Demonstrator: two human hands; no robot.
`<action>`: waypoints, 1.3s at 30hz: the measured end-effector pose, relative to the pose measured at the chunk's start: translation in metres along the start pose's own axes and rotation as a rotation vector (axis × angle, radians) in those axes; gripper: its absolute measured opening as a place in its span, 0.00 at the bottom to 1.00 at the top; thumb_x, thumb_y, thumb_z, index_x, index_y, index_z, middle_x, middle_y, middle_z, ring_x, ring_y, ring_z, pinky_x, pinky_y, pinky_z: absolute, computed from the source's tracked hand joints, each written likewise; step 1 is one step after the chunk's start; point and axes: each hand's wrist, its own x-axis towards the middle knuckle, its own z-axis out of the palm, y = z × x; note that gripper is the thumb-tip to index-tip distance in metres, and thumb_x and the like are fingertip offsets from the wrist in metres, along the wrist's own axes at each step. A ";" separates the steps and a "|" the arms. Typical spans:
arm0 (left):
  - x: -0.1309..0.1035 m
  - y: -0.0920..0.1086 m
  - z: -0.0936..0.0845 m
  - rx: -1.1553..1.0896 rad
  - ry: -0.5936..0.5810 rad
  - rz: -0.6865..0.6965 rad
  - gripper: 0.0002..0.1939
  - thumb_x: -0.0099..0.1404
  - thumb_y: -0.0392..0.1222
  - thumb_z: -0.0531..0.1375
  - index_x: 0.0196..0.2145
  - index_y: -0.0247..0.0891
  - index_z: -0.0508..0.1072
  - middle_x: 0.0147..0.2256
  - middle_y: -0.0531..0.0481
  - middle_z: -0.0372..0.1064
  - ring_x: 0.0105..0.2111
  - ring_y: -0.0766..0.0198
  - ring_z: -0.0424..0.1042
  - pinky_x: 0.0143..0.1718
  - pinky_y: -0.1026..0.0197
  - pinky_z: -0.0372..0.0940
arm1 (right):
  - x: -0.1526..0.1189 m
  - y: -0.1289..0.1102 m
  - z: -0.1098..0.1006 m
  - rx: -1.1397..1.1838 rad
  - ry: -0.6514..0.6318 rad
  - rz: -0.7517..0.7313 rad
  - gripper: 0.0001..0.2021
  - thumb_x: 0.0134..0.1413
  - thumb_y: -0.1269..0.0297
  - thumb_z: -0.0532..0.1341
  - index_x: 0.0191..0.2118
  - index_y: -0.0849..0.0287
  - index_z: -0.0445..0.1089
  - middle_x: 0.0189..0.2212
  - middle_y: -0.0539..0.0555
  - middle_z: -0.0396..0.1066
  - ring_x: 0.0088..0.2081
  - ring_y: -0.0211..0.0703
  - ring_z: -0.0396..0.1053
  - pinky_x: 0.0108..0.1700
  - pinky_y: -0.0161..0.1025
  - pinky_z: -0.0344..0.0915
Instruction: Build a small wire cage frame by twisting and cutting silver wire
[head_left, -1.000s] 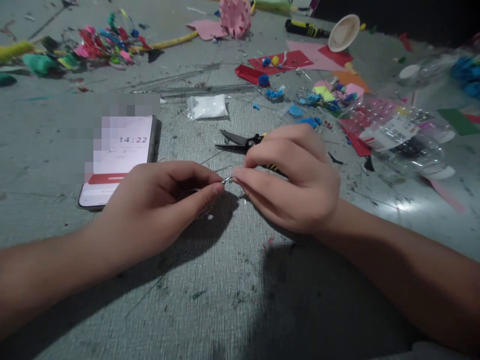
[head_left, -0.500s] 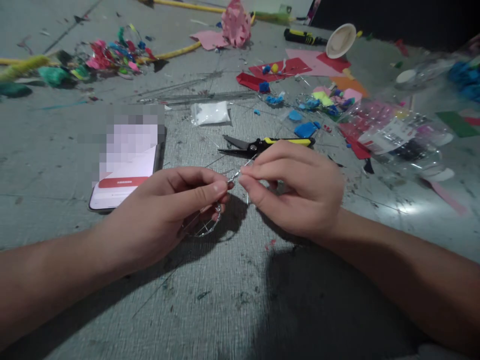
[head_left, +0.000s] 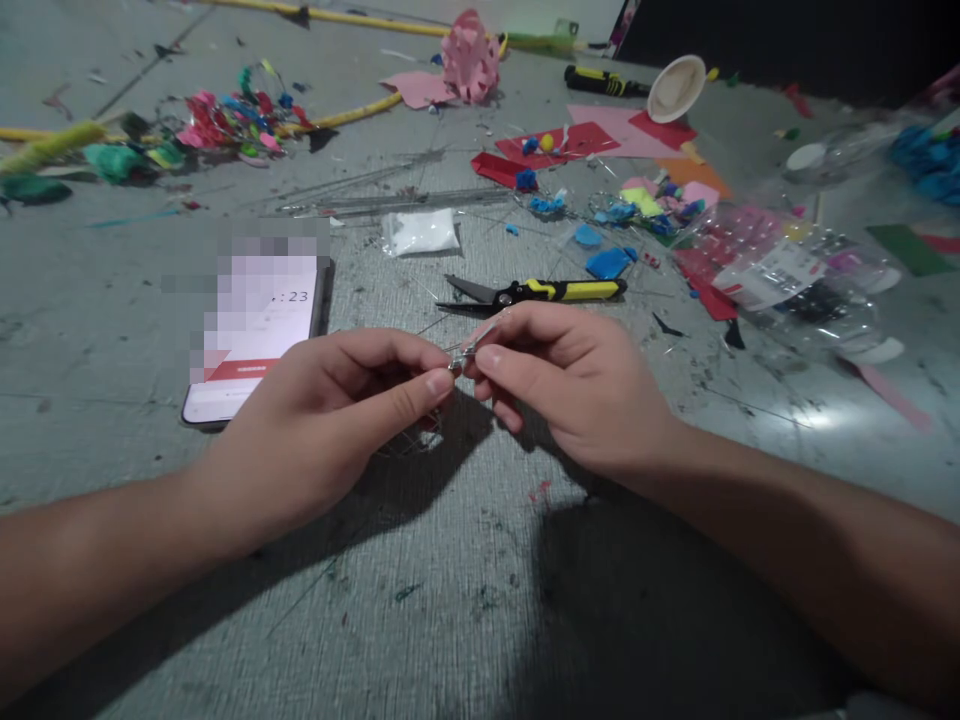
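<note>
Between thumb and fingers, my left hand (head_left: 345,410) pinches a small piece of twisted silver wire (head_left: 460,359). Part of a wire loop hangs beneath that hand, mostly hidden by it. My right hand (head_left: 570,375) grips the same wire close to the left fingertips, thumb on top, with a thin end reaching up past the index finger. Just beyond the hands lie snips (head_left: 532,291) with black blades and yellow-black handles, their blades apart. A phone (head_left: 262,330) with a lit screen rests left of the snips, partly behind my left hand.
A small clear bag of white material (head_left: 421,232) lies behind the snips. Crumpled plastic bottles (head_left: 787,270), paper scraps and blue clay bits spread to the right. A paper cup (head_left: 676,88), a yellow-black tool (head_left: 604,80) and a pink paper shape (head_left: 470,57) are farther back.
My right hand has turned, so its thumb now presses on top of the wire and its lower fingers show. The wire loop under my left hand is less visible.
</note>
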 end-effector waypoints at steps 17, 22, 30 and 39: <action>0.009 -0.005 -0.010 -0.291 -0.161 -0.208 0.10 0.58 0.41 0.80 0.30 0.36 0.84 0.26 0.53 0.75 0.24 0.71 0.74 0.26 0.73 0.71 | 0.010 -0.004 -0.015 0.042 -0.161 -0.059 0.09 0.64 0.63 0.74 0.41 0.61 0.75 0.29 0.44 0.73 0.28 0.31 0.68 0.34 0.32 0.69; 0.010 -0.006 -0.014 -0.312 -0.259 -0.244 0.08 0.62 0.41 0.78 0.33 0.35 0.86 0.25 0.52 0.74 0.24 0.71 0.72 0.26 0.72 0.71 | 0.007 -0.004 -0.012 0.077 -0.198 -0.038 0.14 0.62 0.58 0.77 0.41 0.61 0.75 0.28 0.46 0.74 0.29 0.32 0.71 0.32 0.31 0.68; 0.013 -0.009 -0.017 -0.347 -0.368 -0.297 0.07 0.65 0.42 0.76 0.34 0.37 0.86 0.25 0.52 0.69 0.24 0.70 0.66 0.24 0.70 0.69 | 0.008 0.006 -0.010 0.133 -0.194 -0.058 0.15 0.60 0.57 0.78 0.39 0.60 0.75 0.31 0.47 0.76 0.32 0.32 0.73 0.36 0.30 0.72; 0.014 -0.006 -0.016 -0.202 -0.282 -0.225 0.08 0.65 0.41 0.73 0.29 0.38 0.82 0.21 0.53 0.64 0.20 0.69 0.63 0.20 0.68 0.63 | 0.009 0.010 -0.013 0.256 -0.242 0.045 0.11 0.63 0.61 0.76 0.42 0.59 0.76 0.32 0.47 0.77 0.33 0.32 0.74 0.34 0.28 0.72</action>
